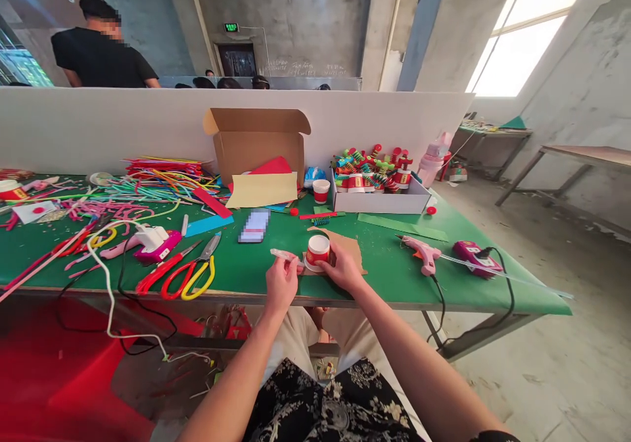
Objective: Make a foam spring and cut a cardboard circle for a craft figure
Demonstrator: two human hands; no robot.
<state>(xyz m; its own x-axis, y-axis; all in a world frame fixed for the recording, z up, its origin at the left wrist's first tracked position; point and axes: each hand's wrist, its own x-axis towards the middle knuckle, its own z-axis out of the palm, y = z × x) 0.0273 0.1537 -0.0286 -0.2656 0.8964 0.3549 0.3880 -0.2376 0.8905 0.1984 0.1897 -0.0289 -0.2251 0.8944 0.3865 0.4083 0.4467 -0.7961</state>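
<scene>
A small red paper cup with a white top stands on a brown cardboard piece near the table's front edge. My right hand is closed round the cup's right side. Just left of the cup, my left hand pinches a thin whitish, see-through item between its fingertips; what exactly it is cannot be made out. A dark strip arches at the cup's back rim.
Scissors and a power strip lie left on the green table. A pink glue gun lies right. Behind are an open cardboard box, a white box of decorated cups and a phone.
</scene>
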